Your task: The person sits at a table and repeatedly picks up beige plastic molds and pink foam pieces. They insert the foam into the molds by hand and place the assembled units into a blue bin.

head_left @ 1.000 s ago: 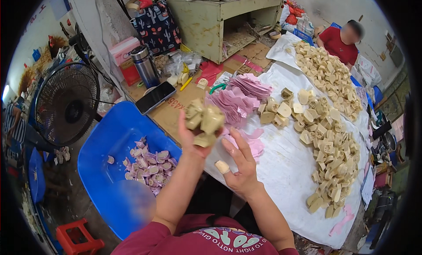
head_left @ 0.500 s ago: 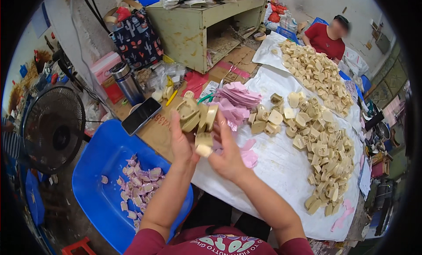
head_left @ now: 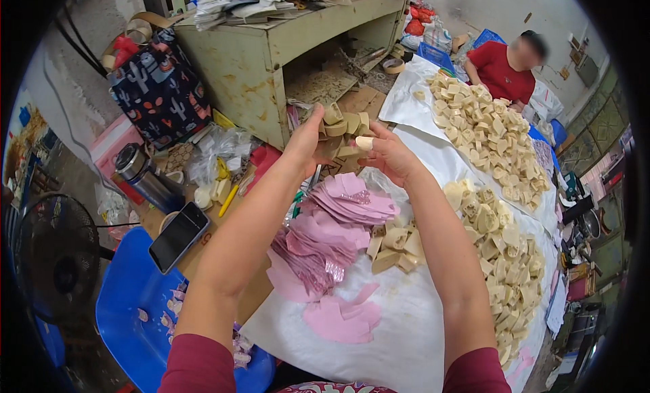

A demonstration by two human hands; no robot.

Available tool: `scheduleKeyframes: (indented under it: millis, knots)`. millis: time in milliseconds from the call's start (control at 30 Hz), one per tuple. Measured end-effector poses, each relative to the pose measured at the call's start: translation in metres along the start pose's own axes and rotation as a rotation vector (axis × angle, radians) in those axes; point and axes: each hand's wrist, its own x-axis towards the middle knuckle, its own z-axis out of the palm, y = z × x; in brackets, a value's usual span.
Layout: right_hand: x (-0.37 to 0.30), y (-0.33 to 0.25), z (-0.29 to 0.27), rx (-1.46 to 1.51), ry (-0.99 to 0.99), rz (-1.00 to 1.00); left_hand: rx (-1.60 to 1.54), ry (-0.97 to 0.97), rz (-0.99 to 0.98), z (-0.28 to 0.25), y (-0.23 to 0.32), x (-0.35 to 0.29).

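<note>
Cradling a cluster of beige moulded blocks [head_left: 336, 124] up between the palms, over the table's far part and before the open cabinet [head_left: 223, 75]; pressing left hand [head_left: 308, 141] along the cluster's left flank, closing narrowly on it; curving right hand [head_left: 395, 160] at the opposite flank, parting half-bent fingers and pointing a pale-wrapped thumb inward; not making out how firmly that right hand is touching; seeing the cluster running crosswise from palm to palm, blocks tilting variously and showing no shared long axis; judging left hand nearer, blocks seeming to lean into it; noting a stack of glittery pink cut-outs [head_left: 352, 200] lying just below the hands, on the near side, blocking a straight path back across the white sheet [head_left: 406, 312]; spotting loose pink cut-outs [head_left: 342, 318] nearer still, a small group of blocks [head_left: 396, 247] between the forearms, a large heap of blocks [head_left: 511, 257] beside the right forearm; marking the phone [head_left: 178, 237], yellow pen [head_left: 229, 200] and steel flask [head_left: 145, 176] off left; glimpsing the blue tub [head_left: 122, 298] below, partly hiding behind the left forearm.
</note>
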Motion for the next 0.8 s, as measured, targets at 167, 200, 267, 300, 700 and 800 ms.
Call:
scheduleKeyframes:
  millis: [167, 200, 267, 300, 700, 800]
  knots:
    - [0.026, 0.03, -0.006, 0.047, 0.047, 0.109, 0.265, 0.114, -0.015, -0.026, -0.023, 0.034]
    - [0.027, 0.032, -0.004, 0.061, 0.058, 0.106, 0.313, 0.144, -0.001, -0.025, -0.023, 0.03]
    - [0.025, 0.036, -0.006, -0.01, 0.082, 0.097, 0.373, 0.107, -0.018, -0.029, -0.024, 0.026]
    - [0.023, 0.035, -0.01, -0.051, 0.1, 0.086, 0.401, 0.08, -0.02, -0.027, -0.02, 0.023]
    - [-0.067, -0.008, -0.005, -0.819, 0.385, -0.043, 0.599, 0.073, 0.247, -0.057, -0.044, 0.013]
    - [-0.152, -0.023, 0.017, -0.811, 0.43, -0.157, 0.671, 0.148, 0.272, -0.061, -0.045, 0.008]
